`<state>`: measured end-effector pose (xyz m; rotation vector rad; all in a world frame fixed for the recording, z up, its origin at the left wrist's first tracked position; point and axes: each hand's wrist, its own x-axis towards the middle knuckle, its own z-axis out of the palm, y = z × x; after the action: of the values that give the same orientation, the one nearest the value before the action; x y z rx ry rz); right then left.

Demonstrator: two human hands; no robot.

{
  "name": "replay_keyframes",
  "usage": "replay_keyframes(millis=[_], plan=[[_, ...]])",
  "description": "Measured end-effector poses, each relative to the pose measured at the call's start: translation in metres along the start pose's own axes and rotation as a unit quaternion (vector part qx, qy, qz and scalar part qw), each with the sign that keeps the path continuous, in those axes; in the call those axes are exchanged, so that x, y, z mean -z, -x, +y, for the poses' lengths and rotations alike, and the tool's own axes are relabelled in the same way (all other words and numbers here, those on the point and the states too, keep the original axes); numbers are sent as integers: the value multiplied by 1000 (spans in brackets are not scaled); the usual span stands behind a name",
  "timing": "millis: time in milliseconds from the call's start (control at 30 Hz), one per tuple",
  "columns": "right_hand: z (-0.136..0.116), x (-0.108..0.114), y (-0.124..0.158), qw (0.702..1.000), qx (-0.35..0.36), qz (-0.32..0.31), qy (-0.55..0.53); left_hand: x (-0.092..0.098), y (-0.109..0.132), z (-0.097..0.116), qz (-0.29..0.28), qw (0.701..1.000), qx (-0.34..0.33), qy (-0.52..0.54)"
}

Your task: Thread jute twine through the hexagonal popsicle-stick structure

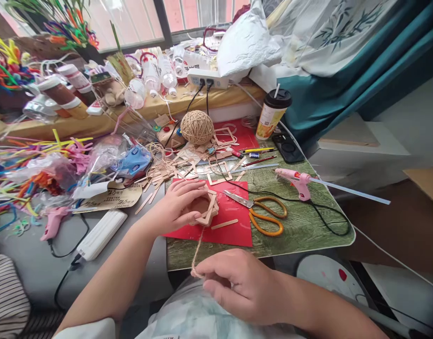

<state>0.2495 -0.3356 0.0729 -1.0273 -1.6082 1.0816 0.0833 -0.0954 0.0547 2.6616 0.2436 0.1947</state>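
A small hollow stack of craft sticks, glued in turned squares, sits on a red sheet. My left hand grips it from the left, fingers over the far side and thumb along the near side, hiding part of it. A strand of twine runs from the base of the stack toward me. Its near end is pinched in my right hand, in front of the table edge. One loose craft stick lies on the sheet, and orange-handled scissors rest partly across its right side.
A pink glue gun with a long glue stick lies at right, its cord looping nearby. Behind are a twine ball, stick squares, a phone and a lidded cup. A white power bank and pipe cleaners lie left.
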Motion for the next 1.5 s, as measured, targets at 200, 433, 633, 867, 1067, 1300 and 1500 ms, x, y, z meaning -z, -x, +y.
replay_keyframes(millis=[200, 433, 633, 867, 1067, 1300, 1500], plan=[[-8, -4, -1, 997, 70, -8, -24, 9, 21, 18, 74, 991, -76, 78], [-2, 3, 9, 989, 107, 19, -97, 15, 39, 69, -28, 946, -175, 272], [-13, 24, 27, 961, -14, 150, -232, 21, 34, 71, 120, 957, -133, 228], [-14, 70, 40, 940, 49, 277, -195, 28, 21, 72, 246, 948, -49, 194], [-5, 97, 52, 829, 115, 472, -277, 28, 11, 67, 273, 912, 63, 299], [21, 99, 8, 784, -2, 560, -266, 18, 3, 47, 302, 806, 144, 489], [66, 70, -8, 841, -100, 474, -240, 13, 1, 20, 347, 729, 208, 552]])
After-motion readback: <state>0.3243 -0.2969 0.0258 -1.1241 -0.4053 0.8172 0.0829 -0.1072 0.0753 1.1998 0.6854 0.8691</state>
